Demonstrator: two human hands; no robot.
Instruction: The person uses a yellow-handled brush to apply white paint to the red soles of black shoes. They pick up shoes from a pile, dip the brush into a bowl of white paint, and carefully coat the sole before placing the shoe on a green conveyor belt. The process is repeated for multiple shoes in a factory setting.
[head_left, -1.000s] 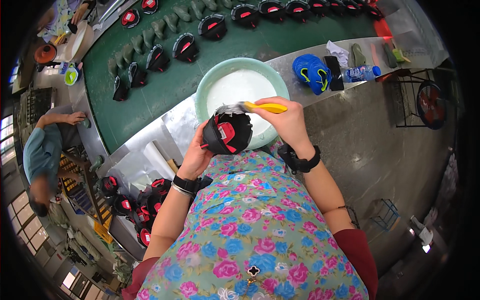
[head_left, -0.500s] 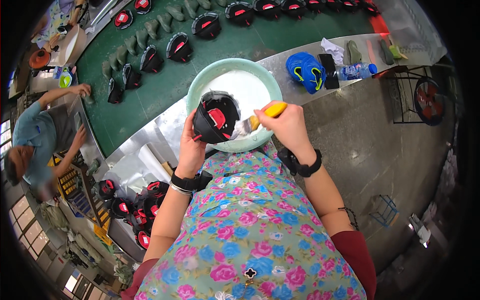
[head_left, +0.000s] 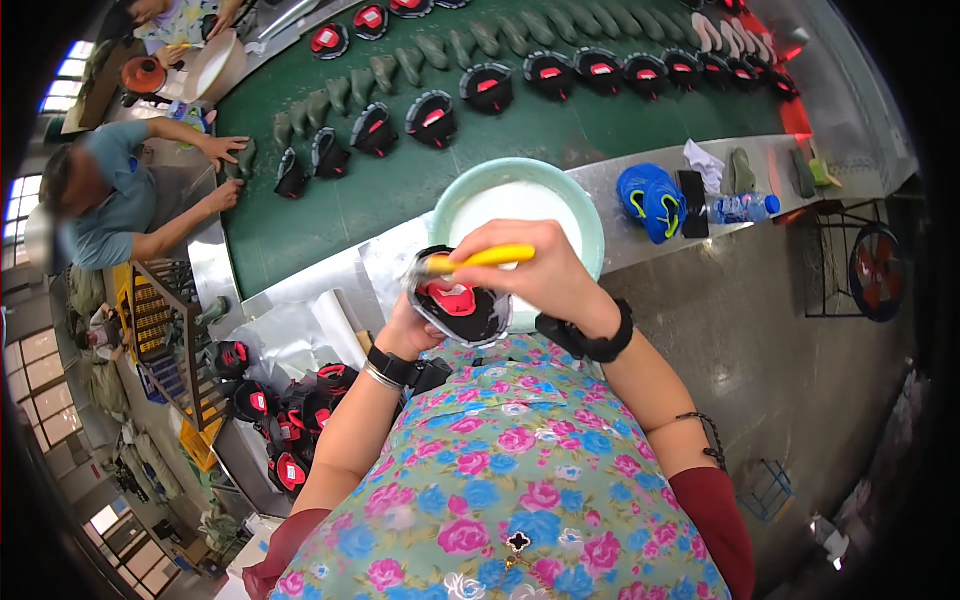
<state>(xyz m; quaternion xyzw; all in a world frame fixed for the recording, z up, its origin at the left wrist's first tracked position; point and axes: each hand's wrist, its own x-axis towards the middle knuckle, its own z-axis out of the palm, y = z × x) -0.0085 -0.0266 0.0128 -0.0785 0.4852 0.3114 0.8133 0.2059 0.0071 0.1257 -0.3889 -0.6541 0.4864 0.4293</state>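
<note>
My left hand (head_left: 408,328) holds a black shoe upper (head_left: 482,322) with a red patch inside, its open rim turned up toward me. In my right hand (head_left: 545,265) is a paintbrush (head_left: 495,256), gripped by its yellow handle. The bristles are at the left part of the upper's rim, blurred, and whitish wet marks show along that edge. Just beyond my hands stands a pale green basin (head_left: 596,222) of white liquid (head_left: 525,208), partly hidden by my right hand.
Several black uppers (head_left: 432,118) and green shoe lasts (head_left: 383,72) line the green belt (head_left: 400,185). A pile of uppers (head_left: 292,425) lies at left. Blue shoes (head_left: 652,203) and a water bottle (head_left: 745,208) sit at right. A co-worker (head_left: 110,195) handles a last.
The brush has moved from over the basin to the upper's left rim. My left hand has drawn the upper nearer and tilted it. The whole view has shifted.
</note>
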